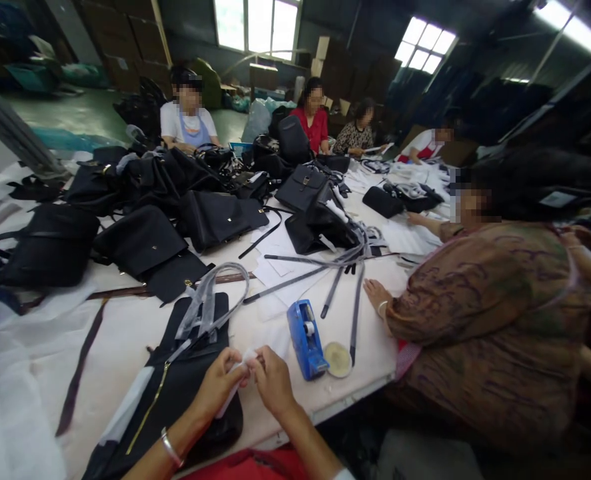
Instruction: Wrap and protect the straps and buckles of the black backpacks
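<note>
My left hand [221, 377] and my right hand [271, 377] meet over the table's near edge, fingers pinched on a small piece of white tissue paper [248, 358]. Part of the paper hangs below my left hand. Beneath and to the left lies a black bag [175, 393] with a gold zipper and white paper at its side. Its strap [210, 303], wrapped in clear plastic, loops up on the far end. Right of my hands stands a blue tape dispenser [303, 343], beside a round yellowish disc [337, 360].
Several black bags [145, 247] are heaped across the table [135, 333]. Wrapped straps [330, 293] and white sheets [278, 270] lie in the middle. A co-worker [480, 320] sits close on the right, one hand on the table. Several other people sit along the far side.
</note>
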Demonstrator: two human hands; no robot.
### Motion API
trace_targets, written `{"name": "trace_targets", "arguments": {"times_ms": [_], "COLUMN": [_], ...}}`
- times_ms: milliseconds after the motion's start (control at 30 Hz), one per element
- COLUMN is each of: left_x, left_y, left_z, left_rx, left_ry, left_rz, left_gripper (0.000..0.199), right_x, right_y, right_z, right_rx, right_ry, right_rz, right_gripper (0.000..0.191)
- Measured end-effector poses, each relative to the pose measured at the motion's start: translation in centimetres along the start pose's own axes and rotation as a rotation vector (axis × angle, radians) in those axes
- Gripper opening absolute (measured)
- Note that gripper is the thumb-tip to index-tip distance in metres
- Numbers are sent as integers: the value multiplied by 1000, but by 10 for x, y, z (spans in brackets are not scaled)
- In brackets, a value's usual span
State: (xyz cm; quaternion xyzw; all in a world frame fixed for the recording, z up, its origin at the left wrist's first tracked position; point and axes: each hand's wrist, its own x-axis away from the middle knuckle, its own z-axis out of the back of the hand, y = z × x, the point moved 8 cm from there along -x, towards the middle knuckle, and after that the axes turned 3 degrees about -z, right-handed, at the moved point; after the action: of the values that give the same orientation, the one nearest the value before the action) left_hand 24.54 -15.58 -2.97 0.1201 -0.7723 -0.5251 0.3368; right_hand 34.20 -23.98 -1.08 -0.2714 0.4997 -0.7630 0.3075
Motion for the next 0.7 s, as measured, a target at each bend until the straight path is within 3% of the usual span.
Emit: {"name": "trace_targets", "arguments": {"times_ms": [100, 200, 267, 400, 567, 700], "left_x": [3, 5, 5, 4, 7, 11], "left_y": [1, 3, 3, -1, 2, 6], "left_z": [8, 15, 15, 13, 15, 15], "left_rx": [-47, -64, -53, -34, -4, 6], "left_ry": [-3, 25, 14, -7, 10, 28], "left_rz": [-7, -11, -11, -8, 0, 14], "left_gripper": [28, 27, 28, 30, 33, 37], "right_x": [6, 12, 16, 17, 28, 49], "right_y": [7, 45, 74, 99, 99, 117], "right_z": [45, 121, 147, 148, 151, 142], "right_rx": [282, 505, 522, 415, 309, -95], "right_ry": [35, 348, 375, 255, 299, 259], "right_rz": [135, -72, -239, -323, -353, -505], "right_gripper": [18, 19, 18, 21, 31, 34]}}
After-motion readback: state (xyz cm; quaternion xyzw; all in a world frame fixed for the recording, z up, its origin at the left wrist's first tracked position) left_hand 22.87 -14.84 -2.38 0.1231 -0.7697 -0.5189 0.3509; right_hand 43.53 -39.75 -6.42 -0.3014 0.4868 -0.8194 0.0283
